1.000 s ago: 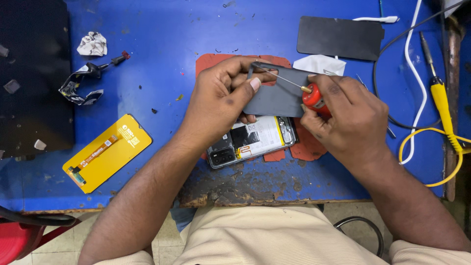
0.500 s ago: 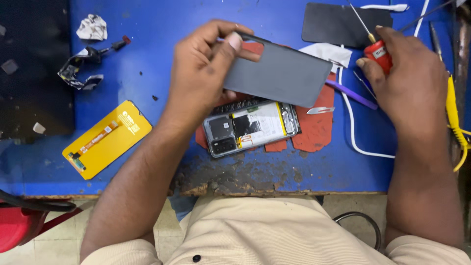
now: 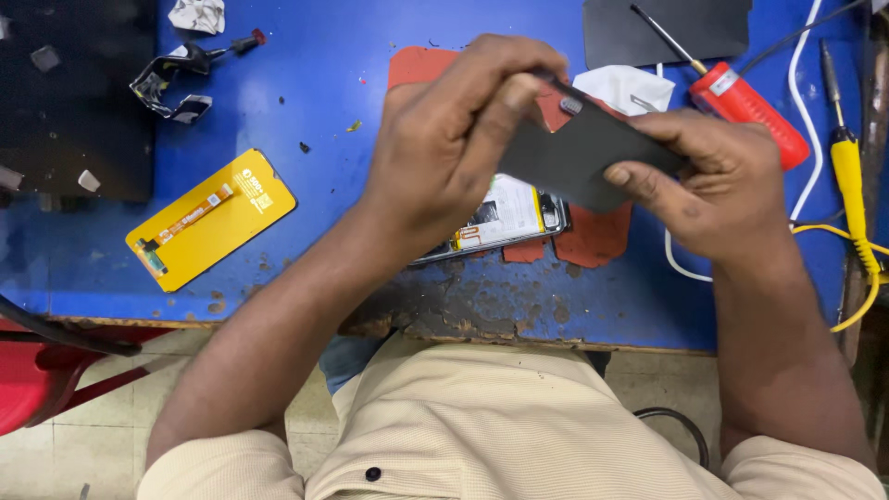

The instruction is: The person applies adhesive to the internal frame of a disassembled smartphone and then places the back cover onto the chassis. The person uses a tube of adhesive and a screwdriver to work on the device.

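Both my hands hold a dark grey phone back cover (image 3: pixel 579 153) above the blue worktable (image 3: pixel 324 83). My left hand (image 3: pixel 454 139) grips its upper left end, and my right hand (image 3: pixel 713 185) pinches its right edge. Under the cover lies an opened phone (image 3: pixel 505 218) with its insides showing, resting on a red mat (image 3: pixel 588 236). A red-handled screwdriver (image 3: pixel 741 97) lies on the table just beyond my right hand, with nothing holding it.
A yellow packaged part (image 3: pixel 208 218) lies at left. A black mat (image 3: pixel 74 102), metal tweezers (image 3: pixel 176 74) and crumpled paper (image 3: pixel 196 14) sit at the far left. A dark panel (image 3: pixel 685 28), white cable (image 3: pixel 806 139) and yellow-handled tool (image 3: pixel 847 176) lie at right. The table's front edge is worn.
My right hand has put the red screwdriver down on the table and taken hold of the back cover's right edge. The cover, lifted off the phone, is now held by both hands.
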